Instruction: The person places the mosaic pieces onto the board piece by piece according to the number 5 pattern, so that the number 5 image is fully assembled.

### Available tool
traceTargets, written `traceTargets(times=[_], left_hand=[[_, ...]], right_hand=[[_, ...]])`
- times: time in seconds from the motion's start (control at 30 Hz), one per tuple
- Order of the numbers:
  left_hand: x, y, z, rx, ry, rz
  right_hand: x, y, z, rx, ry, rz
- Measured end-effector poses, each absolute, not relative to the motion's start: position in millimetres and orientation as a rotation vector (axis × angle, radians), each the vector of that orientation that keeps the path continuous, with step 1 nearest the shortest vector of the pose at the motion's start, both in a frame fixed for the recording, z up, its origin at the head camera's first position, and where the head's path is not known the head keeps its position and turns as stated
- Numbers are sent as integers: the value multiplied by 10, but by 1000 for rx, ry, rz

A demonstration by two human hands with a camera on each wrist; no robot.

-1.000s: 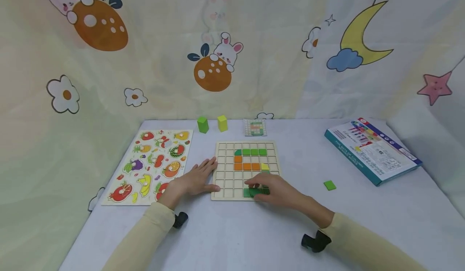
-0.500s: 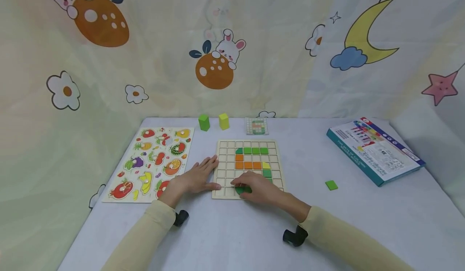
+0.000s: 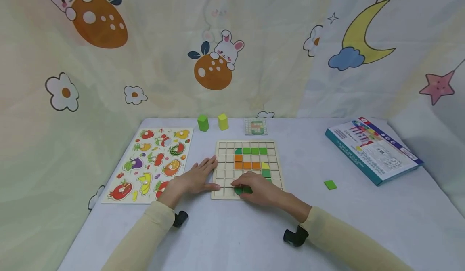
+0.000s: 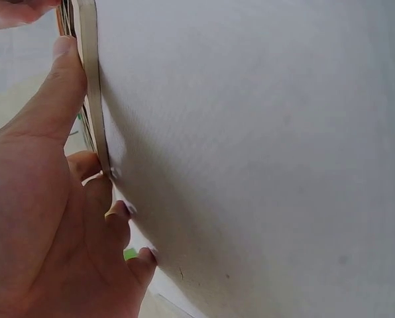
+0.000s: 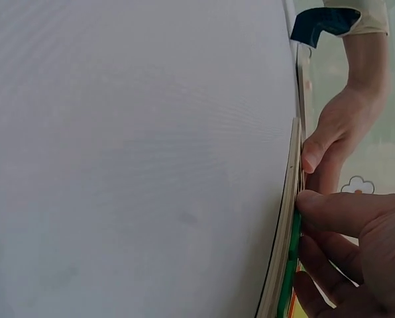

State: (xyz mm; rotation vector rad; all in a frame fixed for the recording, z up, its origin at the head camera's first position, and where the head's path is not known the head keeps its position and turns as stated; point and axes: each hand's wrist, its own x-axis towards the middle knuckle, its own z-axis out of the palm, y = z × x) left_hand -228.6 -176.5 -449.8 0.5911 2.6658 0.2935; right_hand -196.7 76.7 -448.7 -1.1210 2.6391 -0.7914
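A wooden grid board (image 3: 221, 174) lies on the table with flat green, orange and yellow tiles in some of its squares. My left hand (image 3: 196, 179) rests at the board's left side, fingers extended, its thumb against the near edge in the left wrist view. At the board's near row my right hand (image 3: 260, 188) pinches a green tile (image 3: 238, 191) with a rounded corner between thumb and fingertips. Beside it sits another green tile (image 3: 248, 190), partly covered by that hand. Farther up are a row of green tiles (image 3: 255, 151), several orange tiles (image 3: 247, 165) and a yellow tile (image 3: 265, 166).
A fruit puzzle board (image 3: 149, 166) lies at left. Behind the grid stand a green block (image 3: 203, 123) and a yellow block (image 3: 223, 122), beside a small pattern card (image 3: 256, 126). At right are a loose green tile (image 3: 330, 185) and a teal-edged box (image 3: 374, 152).
My right hand has moved left along the near row, carrying the green tile to the row's left end, and has held there since. My left hand has stayed in place.
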Motion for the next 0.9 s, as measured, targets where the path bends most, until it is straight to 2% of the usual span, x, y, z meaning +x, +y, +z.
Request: traceTargets(times=[0.57, 0.7, 0.9], left_hand=[[-2265, -1751, -4549, 595, 2671, 306], [-2259, -1751, -4551, 602, 2676, 303], [-2271, -1760, -4491, 607, 2672, 293]], right_hand=[[-1941, 893, -4442, -1044, 2642, -860], [-1939, 1236, -4332, -951, 2704, -917], [-1987, 2123, -4345, -742, 2851, -877]])
